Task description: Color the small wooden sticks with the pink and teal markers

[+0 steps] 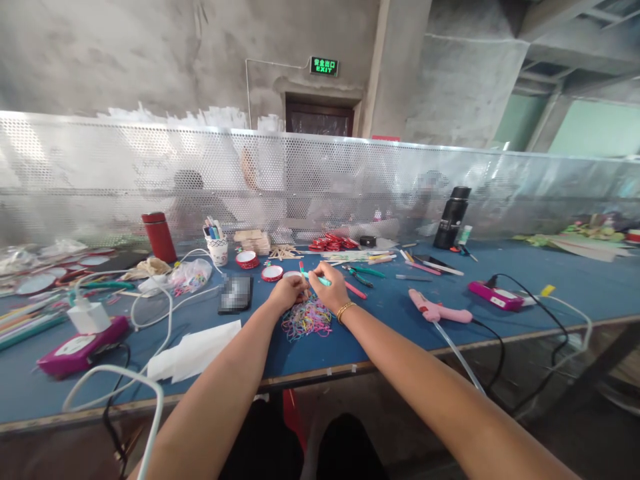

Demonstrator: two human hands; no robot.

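My left hand (289,293) is closed, its fingers pinching a thin upright stick (302,268) with a red and green upper end. Close beside it, my right hand (329,287) is wrapped round a mint-green marker pen (322,281), which points toward the stick. Whether pen and stick touch is too small to tell. Below both hands lies a tangled pile of colourful thin bands or cords (306,321) on the blue tabletop (380,327). Just behind the hands are round red-rimmed tins (273,273). To the right of my right hand lie green-handled pliers (361,276).
A pink glue gun (440,311) lies at right, near a purple power strip (495,295). A second purple strip (83,347), white cables, a phone (235,294) and white paper (195,352) are at left. Red flask (159,238) and black bottle (453,219) stand before a perforated metal screen (240,180).
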